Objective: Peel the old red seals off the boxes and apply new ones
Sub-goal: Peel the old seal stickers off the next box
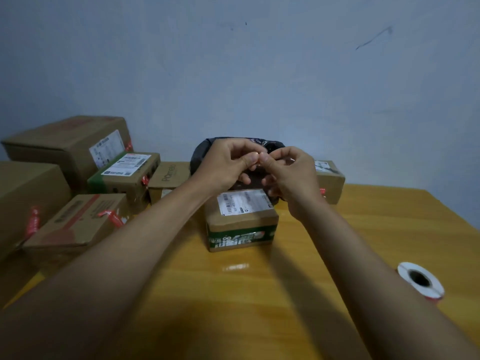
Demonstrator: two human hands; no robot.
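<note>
Yellow table (324, 229) — both hands' grip pinching tiny seal (257, 155), orientation unclear.

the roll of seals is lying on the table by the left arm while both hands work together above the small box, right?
Not quite. The head view shows the roll of seals by the right arm, not the left. The left hand and right hand do meet above the small box.

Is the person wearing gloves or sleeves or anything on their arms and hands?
No gloves and no sleeves show. The left hand and right hand are bare, and both forearms are uncovered right down to the bottom edge of the picture. No watch or bracelet shows at either wrist. Rings are too blurred to tell.
</note>
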